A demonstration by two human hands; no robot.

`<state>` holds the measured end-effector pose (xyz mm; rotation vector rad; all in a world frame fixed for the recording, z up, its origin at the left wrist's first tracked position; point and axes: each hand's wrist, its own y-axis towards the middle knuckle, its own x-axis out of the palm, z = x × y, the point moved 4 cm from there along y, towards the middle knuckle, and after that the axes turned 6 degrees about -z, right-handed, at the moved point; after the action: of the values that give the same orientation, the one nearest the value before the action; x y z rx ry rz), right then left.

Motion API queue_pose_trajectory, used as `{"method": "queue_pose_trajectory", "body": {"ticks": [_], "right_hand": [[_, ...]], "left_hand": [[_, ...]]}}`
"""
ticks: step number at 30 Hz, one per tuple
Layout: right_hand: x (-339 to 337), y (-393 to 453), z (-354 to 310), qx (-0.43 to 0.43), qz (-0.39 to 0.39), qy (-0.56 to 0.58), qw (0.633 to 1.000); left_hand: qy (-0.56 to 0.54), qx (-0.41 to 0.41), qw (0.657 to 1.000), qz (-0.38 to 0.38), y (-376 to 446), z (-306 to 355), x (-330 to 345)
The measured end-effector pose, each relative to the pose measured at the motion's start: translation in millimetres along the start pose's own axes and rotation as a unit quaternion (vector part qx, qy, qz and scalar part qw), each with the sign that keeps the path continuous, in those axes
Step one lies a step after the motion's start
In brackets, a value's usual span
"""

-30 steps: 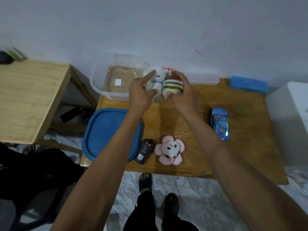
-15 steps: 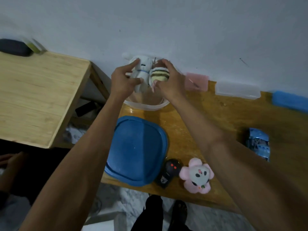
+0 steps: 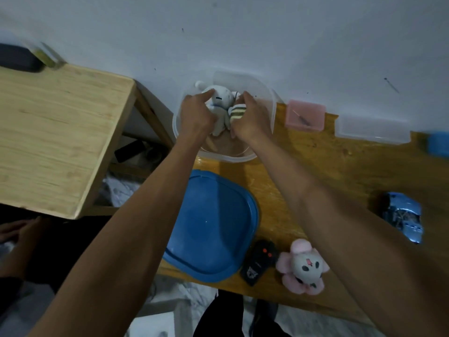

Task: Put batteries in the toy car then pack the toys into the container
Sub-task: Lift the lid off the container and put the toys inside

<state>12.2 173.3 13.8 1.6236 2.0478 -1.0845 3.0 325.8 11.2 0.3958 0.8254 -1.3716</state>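
Note:
My left hand [image 3: 195, 117] grips a white plush toy [image 3: 220, 103] and my right hand [image 3: 252, 119] grips a striped bee plush [image 3: 238, 111]; both toys are inside the clear plastic container [image 3: 271, 110] at the table's far left. The blue toy car [image 3: 403, 216] lies on the right of the table. A black remote control [image 3: 258, 261] and a pink flower plush [image 3: 303, 266] lie near the front edge. The container's blue lid [image 3: 216, 232] lies flat in front of the container.
A pink box [image 3: 305, 115], a clear lid [image 3: 373, 128] and a blue box [image 3: 438, 143] line the wall at the back of the wooden table [image 3: 340, 171]. A lighter wooden table [image 3: 56, 135] stands to the left. My feet show below the front edge.
Both hands carried the two plush toys left from above the table and lowered them into the container. The view swung left.

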Motion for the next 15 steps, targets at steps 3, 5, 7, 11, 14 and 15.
{"method": "queue_pose_trajectory", "body": {"ticks": [3,5,7,11,14,15], "right_hand": [[-20,-14,-8,-0.029,0.033,0.007,0.999],[-35,-29,-10,-0.06,0.07,0.011,0.996],[-52,-47,-5,-0.08,0.103,0.03,0.991],[-80,-92,25,-0.111,0.133,0.08,0.982],[-92,-130,61,-0.101,0.11,0.085,0.985],[-94,-143,74,-0.095,0.101,0.08,0.987]], "left_hand": [[0.015,-0.002,0.999,0.032,-13,8,-5],[0.005,0.018,0.999,0.043,-32,21,-6],[-0.007,0.056,0.997,0.06,-56,39,-6],[-0.027,0.104,0.989,0.101,-118,65,5],[-0.03,0.091,0.993,0.072,-170,67,30],[-0.026,0.082,0.995,0.051,-187,65,41]]}}
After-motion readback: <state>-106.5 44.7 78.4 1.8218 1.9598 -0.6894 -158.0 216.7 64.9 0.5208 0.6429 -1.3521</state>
